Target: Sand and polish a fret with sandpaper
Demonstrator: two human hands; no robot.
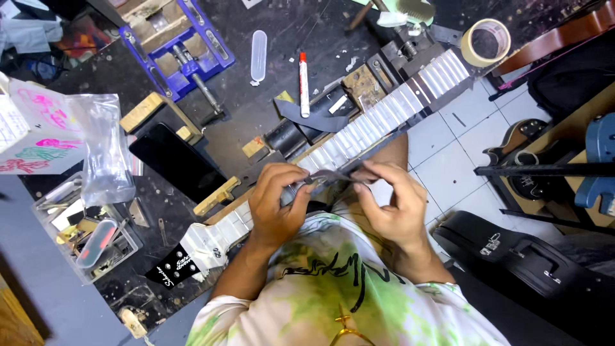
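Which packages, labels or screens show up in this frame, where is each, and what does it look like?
Phone: flat on the workbench, left of the guitar neck; black rectangle, screen dark.
Cardboard box: left edge; white, with pink and green scrawl.
Plastic bag: against that box; clear, crinkled.
Plastic container: lower left; clear, rectangular, full of small parts.
Headstock label: at the neck's near end; black with white lettering.
Guitar case: on the floor, right; black.

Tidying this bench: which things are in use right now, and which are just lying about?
In use:
left hand
right hand
thin dark strip held between them
taped guitar neck

Lying about:
blue vise
red-capped white marker
masking tape roll
black phone
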